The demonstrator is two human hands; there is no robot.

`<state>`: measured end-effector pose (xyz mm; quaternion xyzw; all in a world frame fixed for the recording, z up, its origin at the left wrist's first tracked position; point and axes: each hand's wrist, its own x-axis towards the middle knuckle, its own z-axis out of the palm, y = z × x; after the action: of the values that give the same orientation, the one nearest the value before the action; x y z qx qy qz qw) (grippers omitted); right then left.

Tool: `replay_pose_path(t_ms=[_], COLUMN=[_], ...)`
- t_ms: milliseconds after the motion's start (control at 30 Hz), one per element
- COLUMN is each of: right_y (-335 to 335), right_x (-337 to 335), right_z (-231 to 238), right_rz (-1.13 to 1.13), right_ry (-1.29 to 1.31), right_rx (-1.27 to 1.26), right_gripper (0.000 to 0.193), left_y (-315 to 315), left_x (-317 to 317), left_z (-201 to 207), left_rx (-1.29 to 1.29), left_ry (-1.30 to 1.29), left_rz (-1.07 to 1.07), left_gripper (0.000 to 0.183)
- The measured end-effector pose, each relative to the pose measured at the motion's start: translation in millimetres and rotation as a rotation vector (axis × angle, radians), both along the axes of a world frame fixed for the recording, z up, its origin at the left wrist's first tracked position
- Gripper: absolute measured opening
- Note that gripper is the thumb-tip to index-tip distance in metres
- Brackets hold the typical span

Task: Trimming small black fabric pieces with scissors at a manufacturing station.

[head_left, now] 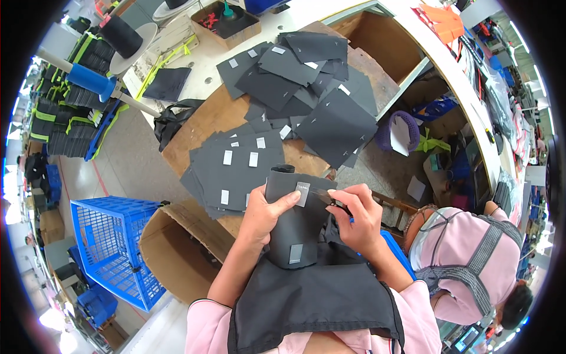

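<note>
My left hand [259, 217] is closed on a dark grey fabric panel [286, 227], which curls over at its upper end. The thumb presses beside an upper light grey patch [302, 194]; a second patch [296, 253] is near the panel's lower end. In my right hand [361, 215] is a small pair of thread snips [327, 197], its tips close to the upper patch's right edge. Whether the blades touch thread is too small to make out. A black apron [318, 301] covers my lap below the panel.
Ahead, a wooden board [180, 147] bears a left pile of patched panels [206, 183] and a larger heap [339, 130]. A cardboard box [177, 236] and blue crate [112, 236] stand left. Close on the right sits a co-worker in pink [471, 253].
</note>
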<state>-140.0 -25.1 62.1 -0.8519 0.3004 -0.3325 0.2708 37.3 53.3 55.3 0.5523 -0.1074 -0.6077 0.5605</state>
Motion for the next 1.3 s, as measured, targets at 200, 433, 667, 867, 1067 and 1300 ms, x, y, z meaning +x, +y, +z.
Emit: replay_pose_path(t_ms=[200,433,667,867,1067,1300], right_y=[5,16,10,1,2,-6], right_x=[6,9,17,4,2,5], right_z=[-1,-9,-26,-26,0,-6], right_rz=[-0.030,-0.116,-0.105,0.051,-0.036,0.017], right_ry=[0.057,0.050,-0.088,-0.818,-0.020,-0.013], right_rx=[-0.047,0.071,0.095,1.632,0.116,0.075], right_gripper=[0.032,0.032,0.029,0.024,0.031,0.031], left_y=[-3,-3,-4,0,-2,-1], left_x=[-7,-10,-11,-10,-9,-9], left_z=[4,5,2,0,5,7], left_rx=[-0.028,0.015,0.023,0.066,-0.013,-0.005], left_ry=[-0.012,0.035,0.047,0.338,0.138,0.076], left_rz=[0.022,0.070,0.032,0.095,0.087,-0.002], left_gripper=[0.021,0.023,0.025,0.025,0.025,0.024])
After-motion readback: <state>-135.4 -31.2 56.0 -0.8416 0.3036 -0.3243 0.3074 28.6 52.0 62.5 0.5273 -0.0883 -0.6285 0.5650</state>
